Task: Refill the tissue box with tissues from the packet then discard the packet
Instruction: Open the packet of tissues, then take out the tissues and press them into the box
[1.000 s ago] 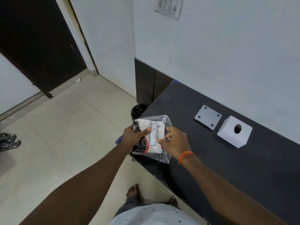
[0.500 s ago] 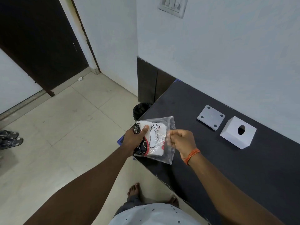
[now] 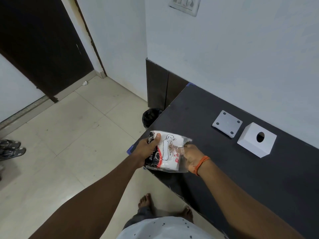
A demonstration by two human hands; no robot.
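Observation:
A clear plastic tissue packet (image 3: 168, 150) with white tissues and a red-and-black print is held over the near left corner of the black table (image 3: 241, 169). My left hand (image 3: 146, 150) grips its left end. My right hand (image 3: 192, 156), with an orange thread at the wrist, pinches the loose clear plastic at its right side. The white tissue box (image 3: 256, 139) with a round hole stands farther right on the table. Its flat white base plate (image 3: 227, 123) lies beside it on the left.
A black bin (image 3: 149, 116) with a dark liner stands on the floor at the table's far left corner. Sandals (image 3: 11, 150) lie at the left edge of the tiled floor. A dark door (image 3: 43, 49) is at the back left. My bare feet (image 3: 146, 200) are by the table edge.
My right hand shifted from the packet's front to its right edge and now pinches the loose plastic there. The left hand kept its hold on the packet.

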